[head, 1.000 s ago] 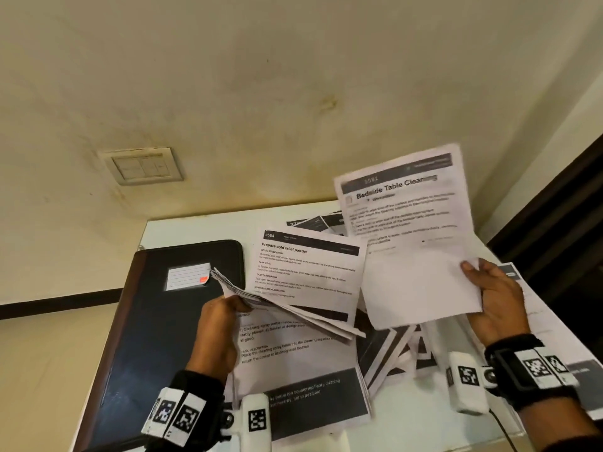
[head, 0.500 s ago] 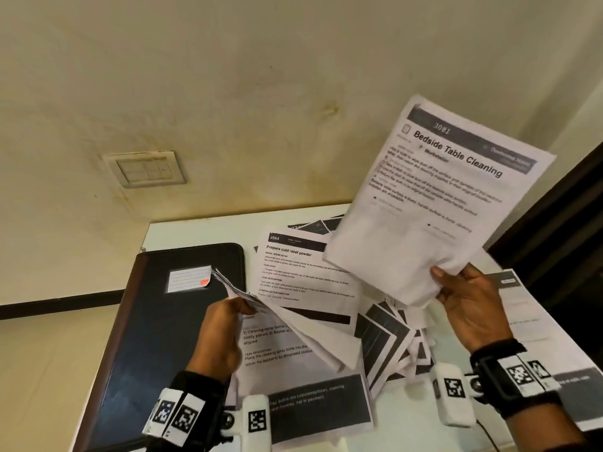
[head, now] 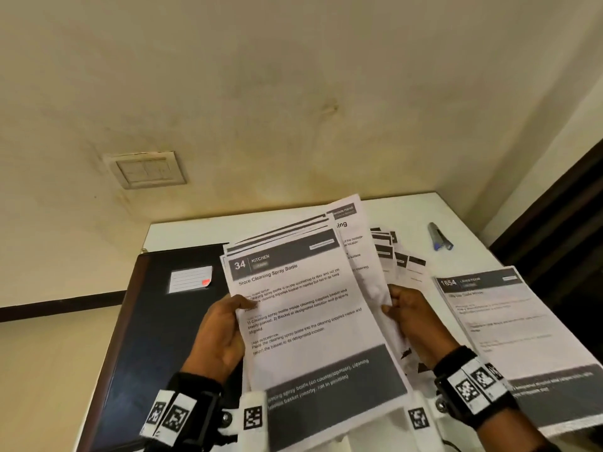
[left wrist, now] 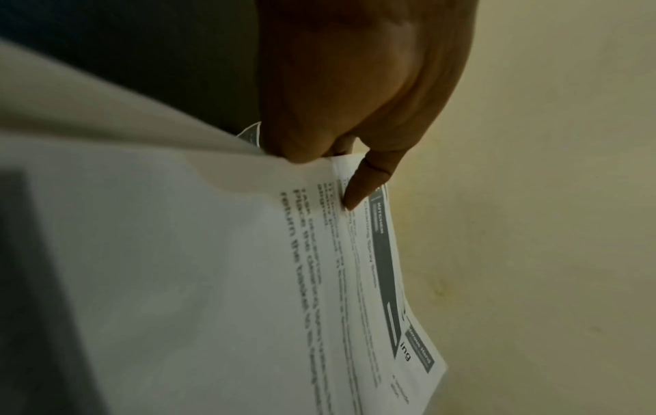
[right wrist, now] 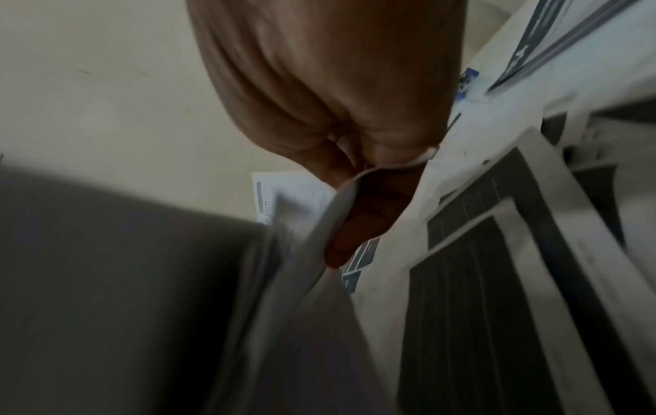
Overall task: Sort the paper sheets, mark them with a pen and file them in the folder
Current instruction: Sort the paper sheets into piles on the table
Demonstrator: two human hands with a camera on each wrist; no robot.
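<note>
A stack of printed sheets (head: 310, 308) is lifted off the white table, its top page headed "34 Kitchen". My left hand (head: 225, 324) grips the stack's left edge, thumb on the top page (left wrist: 213, 280). My right hand (head: 408, 316) pinches the right edge, where a "Bedside Table Cleaning" sheet (head: 359, 249) lies behind the others; the right wrist view shows the fingers curled round the paper edge (right wrist: 319, 252). The black folder (head: 156, 337) lies shut at the left with a white label. A grey and blue pen (head: 440, 236) lies at the table's far right.
More sheets (head: 401, 259) are fanned on the table (head: 408, 210) behind the stack. A "1654" sheet (head: 496, 321) lies at the right. A stained wall with a switch plate (head: 146, 169) stands behind the table. A dark door frame (head: 554, 216) runs at the right.
My right hand brought the "Bedside Table Cleaning" sheet down from the air and joined it to the stack. The left hand's sheets were gathered and raised into one upright stack.
</note>
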